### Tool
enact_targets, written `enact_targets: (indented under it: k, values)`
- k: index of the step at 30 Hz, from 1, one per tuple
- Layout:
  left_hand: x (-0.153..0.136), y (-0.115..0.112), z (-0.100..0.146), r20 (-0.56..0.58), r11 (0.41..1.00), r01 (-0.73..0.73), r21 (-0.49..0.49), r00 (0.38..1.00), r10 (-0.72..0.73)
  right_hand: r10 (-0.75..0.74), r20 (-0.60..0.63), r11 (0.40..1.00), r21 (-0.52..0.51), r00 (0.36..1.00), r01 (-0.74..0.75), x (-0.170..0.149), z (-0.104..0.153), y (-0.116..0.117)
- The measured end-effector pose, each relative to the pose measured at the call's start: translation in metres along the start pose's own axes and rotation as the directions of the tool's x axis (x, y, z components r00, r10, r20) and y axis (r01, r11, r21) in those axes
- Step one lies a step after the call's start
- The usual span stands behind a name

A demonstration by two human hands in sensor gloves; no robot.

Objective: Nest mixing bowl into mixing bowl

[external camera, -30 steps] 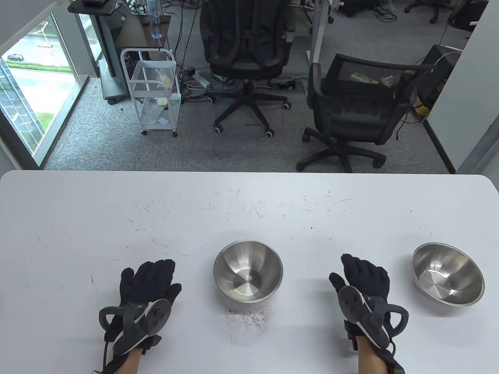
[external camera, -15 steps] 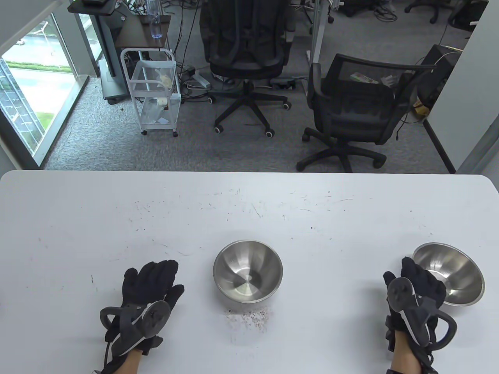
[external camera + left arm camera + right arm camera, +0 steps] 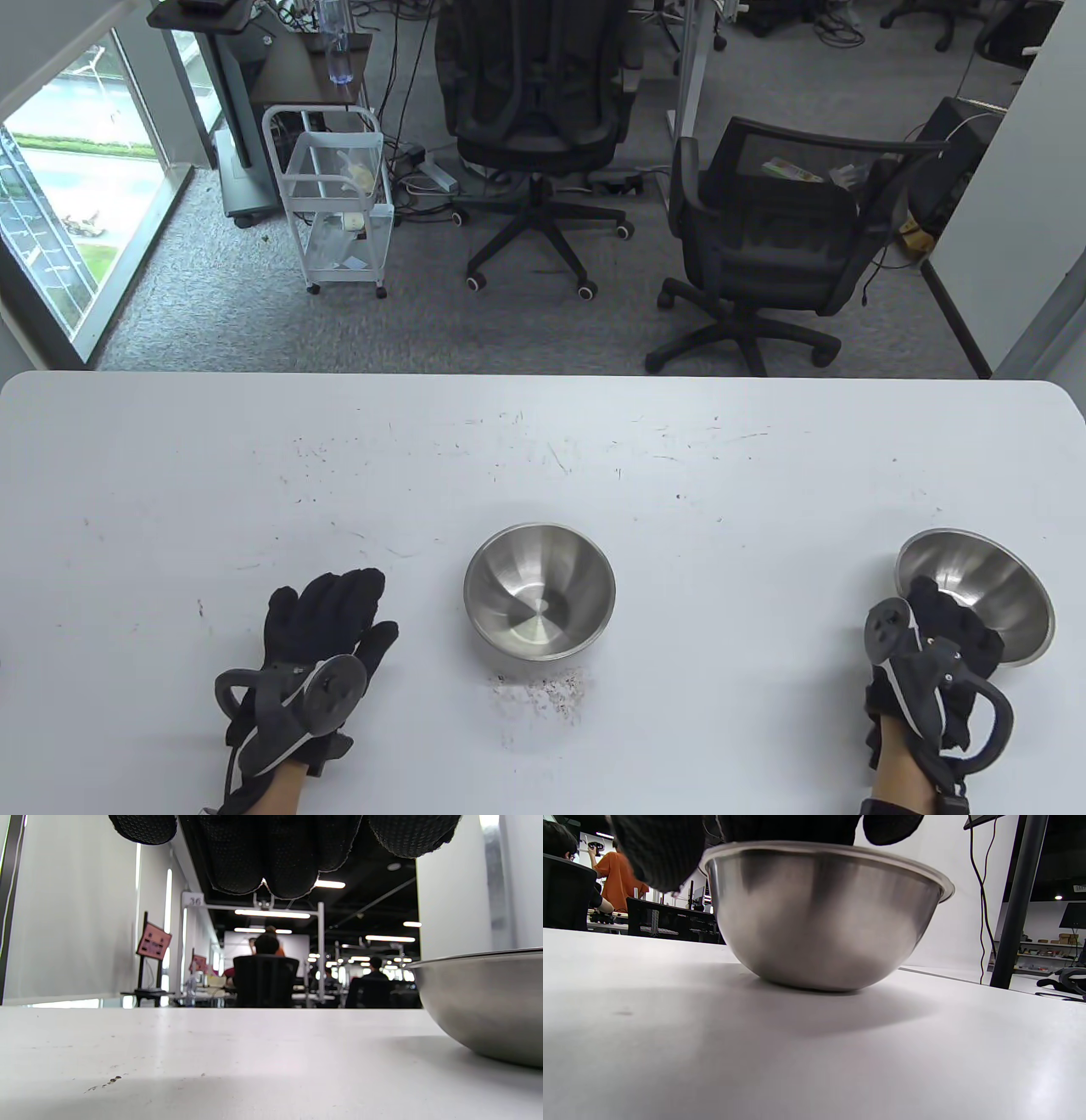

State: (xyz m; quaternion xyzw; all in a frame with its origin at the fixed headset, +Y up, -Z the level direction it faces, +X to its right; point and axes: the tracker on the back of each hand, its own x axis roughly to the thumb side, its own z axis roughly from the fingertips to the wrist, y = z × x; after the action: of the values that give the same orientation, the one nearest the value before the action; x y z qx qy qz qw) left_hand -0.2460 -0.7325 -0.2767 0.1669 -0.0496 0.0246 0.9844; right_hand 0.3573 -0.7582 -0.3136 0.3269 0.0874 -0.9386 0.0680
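Two steel mixing bowls stand upright on the white table (image 3: pixel 170 475). The middle bowl (image 3: pixel 540 590) is in front of me; its side shows in the left wrist view (image 3: pixel 488 1001). The right bowl (image 3: pixel 993 573) stands near the table's right edge and fills the right wrist view (image 3: pixel 823 921). My right hand (image 3: pixel 957 618) grips its near-left rim, with fingers over the rim and the thumb (image 3: pixel 657 853) outside the wall. The bowl rests on the table. My left hand (image 3: pixel 356 607) lies flat and empty on the table, left of the middle bowl and apart from it.
A patch of dark specks (image 3: pixel 543 692) lies on the table just in front of the middle bowl. Two office chairs (image 3: pixel 764 246) and a white cart (image 3: pixel 335 204) stand on the floor beyond the table's far edge.
My right hand has moved right from the table's middle-right to the right bowl and taken hold of its near-left rim. The left hand and both bowls have stayed put.
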Motion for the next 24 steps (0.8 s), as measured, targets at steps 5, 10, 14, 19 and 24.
enact_targets:
  k: [5,10,14,19,24]
  values:
    - [0.000,0.000,0.000,0.001,1.000,-0.002,-0.008,1.000,0.002,-0.014,-0.018,1.000,0.022,1.000,0.015,-0.002,-0.002,0.004]
    - [-0.001,0.000,0.000,-0.002,1.000,-0.010,-0.011,1.000,0.010,-0.002,-0.026,0.999,0.032,1.000,0.003,-0.002,-0.004,0.009]
    - [-0.001,0.000,0.000,-0.001,1.000,-0.015,-0.016,1.000,0.015,-0.004,-0.029,1.000,0.031,1.000,0.005,-0.001,-0.004,0.011]
    - [-0.001,0.000,0.000,-0.001,1.000,-0.020,-0.016,1.000,0.020,-0.001,-0.028,1.000,0.005,1.000,0.001,0.000,-0.005,0.011]
    - [-0.002,0.000,0.000,-0.001,1.000,-0.020,-0.020,1.000,0.020,0.019,-0.004,1.000,-0.021,1.000,-0.019,0.005,-0.002,0.009]
